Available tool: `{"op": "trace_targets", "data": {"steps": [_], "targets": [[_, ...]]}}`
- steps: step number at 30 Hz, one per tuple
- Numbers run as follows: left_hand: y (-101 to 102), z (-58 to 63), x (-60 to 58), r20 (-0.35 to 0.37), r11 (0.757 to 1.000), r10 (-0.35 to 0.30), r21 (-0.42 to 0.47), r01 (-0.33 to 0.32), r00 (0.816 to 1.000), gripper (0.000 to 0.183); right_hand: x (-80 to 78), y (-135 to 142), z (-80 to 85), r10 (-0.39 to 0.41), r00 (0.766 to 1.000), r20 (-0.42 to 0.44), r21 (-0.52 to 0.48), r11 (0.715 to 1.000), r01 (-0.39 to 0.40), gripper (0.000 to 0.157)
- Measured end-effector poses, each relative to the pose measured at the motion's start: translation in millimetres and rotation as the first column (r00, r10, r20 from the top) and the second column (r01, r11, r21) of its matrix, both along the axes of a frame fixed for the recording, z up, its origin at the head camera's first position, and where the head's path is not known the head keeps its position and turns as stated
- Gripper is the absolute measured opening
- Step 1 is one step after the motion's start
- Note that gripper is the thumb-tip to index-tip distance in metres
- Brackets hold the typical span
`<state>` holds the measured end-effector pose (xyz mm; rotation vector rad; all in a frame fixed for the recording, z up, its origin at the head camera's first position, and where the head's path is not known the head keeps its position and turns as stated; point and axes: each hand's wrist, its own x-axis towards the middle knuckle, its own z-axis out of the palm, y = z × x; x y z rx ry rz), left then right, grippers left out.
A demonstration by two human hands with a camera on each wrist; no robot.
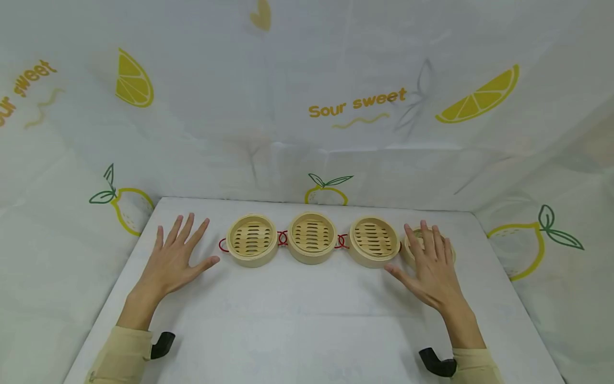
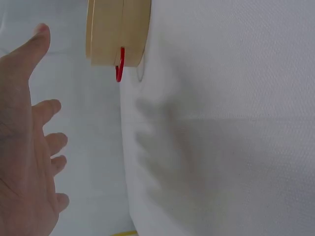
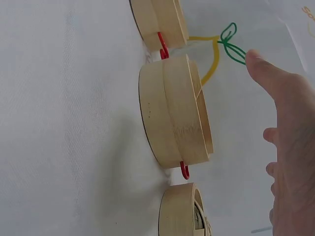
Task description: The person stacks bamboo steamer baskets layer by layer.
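Three round bamboo steamer baskets with slatted bottoms and red side handles stand in a row: a left basket (image 1: 252,240), a middle basket (image 1: 312,237) and a right basket (image 1: 374,241). A fourth round bamboo piece (image 1: 450,237) at the row's right end is partly hidden under my right hand (image 1: 431,266). That hand hovers above it with fingers spread, holding nothing. To the left of the row, my left hand (image 1: 172,261) is held above the table with fingers spread, apart from the left basket's red handle (image 2: 120,65). Both palms are bare in the wrist views.
The white-covered table (image 1: 307,320) extends in front of the row. Behind it hangs a white sheet (image 1: 216,106) with lemon prints and lettering. A black curved piece sticks out by each cuff, a left one (image 1: 163,345) and a right one (image 1: 436,364).
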<state>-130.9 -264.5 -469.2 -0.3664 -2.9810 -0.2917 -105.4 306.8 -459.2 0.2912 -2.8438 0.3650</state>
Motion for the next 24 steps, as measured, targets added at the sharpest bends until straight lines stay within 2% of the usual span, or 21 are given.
{"op": "trace_targets", "data": {"steps": [4, 10, 13, 17, 22, 24], "targets": [[-1, -3.3, -1.2, 0.011, 0.999, -0.009, 0.049, 0.008, 1.0, 0.09, -1.7, -2, -0.6, 0.02, 1.0, -0.017, -0.013, 1.0, -0.02, 0.1], [-1, -10.1, -3.9, 0.054, 0.982, -0.016, 0.187, 0.006, 0.998, 0.082, -3.5, -7, -2.3, 0.032, 0.999, -0.033, -0.06, 0.998, -0.034, 0.094], [-1, -14.1, -6.7, 0.051, 0.964, -0.038, 0.263, 0.023, 0.998, 0.074, -3.6, -11, -3.8, 0.045, 0.997, -0.057, -0.102, 0.994, -0.05, 0.087], [-1, -21.6, -12.1, 0.009, 0.931, -0.087, 0.358, 0.078, 0.996, 0.062, -2.9, -17, -5.5, 0.07, 0.991, -0.115, -0.177, 0.98, -0.089, 0.075], [-1, -32.7, -18.7, -0.018, 0.896, -0.116, 0.43, 0.112, 0.993, 0.05, -3.3, -24, -7.4, 0.112, 0.976, -0.185, -0.225, 0.962, -0.153, 0.06], [0, -36.3, -20.2, -0.003, 0.883, -0.122, 0.456, 0.11, 0.993, 0.047, -4.0, -26, -8.7, 0.128, 0.971, -0.201, -0.233, 0.957, -0.174, 0.054]]}}
